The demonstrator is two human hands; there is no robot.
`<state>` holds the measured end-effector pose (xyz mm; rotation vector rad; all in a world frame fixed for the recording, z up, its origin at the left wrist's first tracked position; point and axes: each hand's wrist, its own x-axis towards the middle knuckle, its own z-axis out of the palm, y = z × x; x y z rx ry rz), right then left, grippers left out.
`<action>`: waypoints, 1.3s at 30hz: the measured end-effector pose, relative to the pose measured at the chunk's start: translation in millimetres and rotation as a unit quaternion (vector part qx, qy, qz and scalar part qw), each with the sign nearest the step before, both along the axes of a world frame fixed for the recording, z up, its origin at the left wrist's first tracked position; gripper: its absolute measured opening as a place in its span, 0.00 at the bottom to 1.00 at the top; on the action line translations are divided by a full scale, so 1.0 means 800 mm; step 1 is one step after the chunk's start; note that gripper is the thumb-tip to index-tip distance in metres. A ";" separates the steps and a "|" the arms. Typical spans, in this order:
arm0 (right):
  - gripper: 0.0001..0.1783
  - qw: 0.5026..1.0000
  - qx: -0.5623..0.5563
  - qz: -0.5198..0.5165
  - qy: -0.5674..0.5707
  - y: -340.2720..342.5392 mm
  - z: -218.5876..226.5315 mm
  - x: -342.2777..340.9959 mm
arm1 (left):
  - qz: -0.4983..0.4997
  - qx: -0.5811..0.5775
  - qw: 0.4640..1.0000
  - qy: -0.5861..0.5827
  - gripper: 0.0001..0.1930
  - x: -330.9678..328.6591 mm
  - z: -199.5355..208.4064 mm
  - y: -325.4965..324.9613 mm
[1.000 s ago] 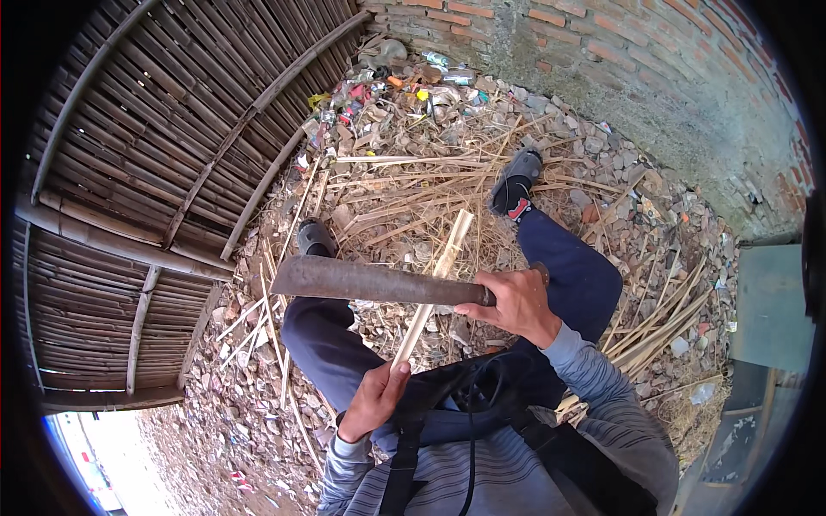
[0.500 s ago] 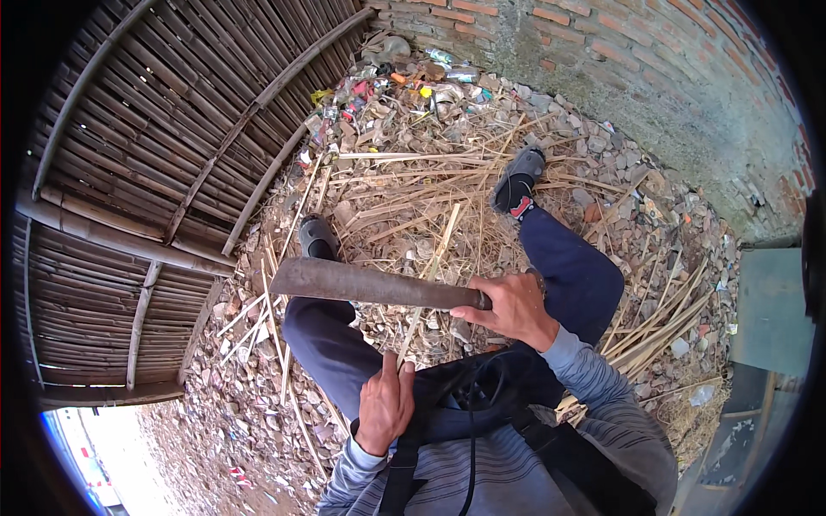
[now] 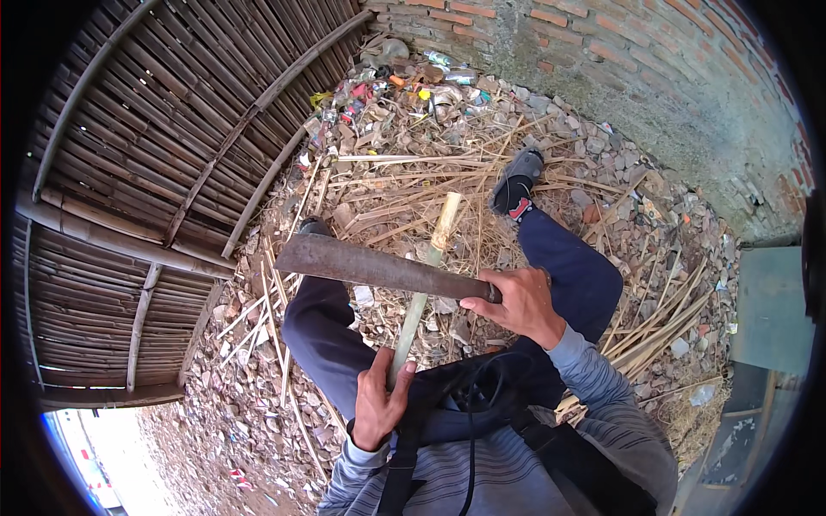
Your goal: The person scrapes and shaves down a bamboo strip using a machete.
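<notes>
My right hand point(image 3: 525, 305) is closed round the handle of a machete point(image 3: 370, 265), whose broad, brown-stained blade points left. Below it, my left hand point(image 3: 379, 400) grips the near end of a bamboo strip point(image 3: 415, 320) between thumb and fingers. The strip slants up and away from me, passing behind the blade. Its green outer face is toward me, and its far end above the blade is pale and scraped. The blade crosses the strip at about mid-length; whether they touch, I cannot tell.
Split bamboo strips point(image 3: 404, 181) lie between my feet, and another bundle point(image 3: 662, 327) rests at my right. Stones and litter point(image 3: 430, 86) cover the ground. A bamboo-slat wall point(image 3: 198, 112) stands at left, a brick wall point(image 3: 637, 77) at the far right, a grey-green panel point(image 3: 779, 301) beside it.
The bamboo strip has turned from its narrow pale side to its wider green face. The machete's blade tip has tilted up slightly, and its handle has shifted a little right.
</notes>
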<state>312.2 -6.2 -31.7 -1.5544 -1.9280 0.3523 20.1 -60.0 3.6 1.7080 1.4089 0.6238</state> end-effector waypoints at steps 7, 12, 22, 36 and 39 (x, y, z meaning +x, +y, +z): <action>0.39 1.000 0.005 0.002 -0.002 0.003 0.003 0.004 | -0.014 0.065 0.998 0.005 0.13 0.003 -0.008 -0.001; 0.40 1.000 0.011 0.004 -0.008 0.006 0.004 0.006 | -0.024 0.089 0.995 0.038 0.13 0.003 -0.004 0.001; 0.37 1.000 -0.003 -0.015 0.017 0.011 -0.001 0.023 | -0.034 -0.254 0.939 -0.230 0.12 -0.014 0.000 0.002; 0.35 0.993 0.044 0.106 0.027 -0.010 -0.004 -0.010 | -0.097 -0.532 0.740 -0.399 0.25 -0.026 -0.027 0.038; 0.36 0.993 0.032 0.117 0.009 -0.007 0.005 -0.007 | -0.099 -0.564 0.707 -0.415 0.25 -0.025 -0.023 0.038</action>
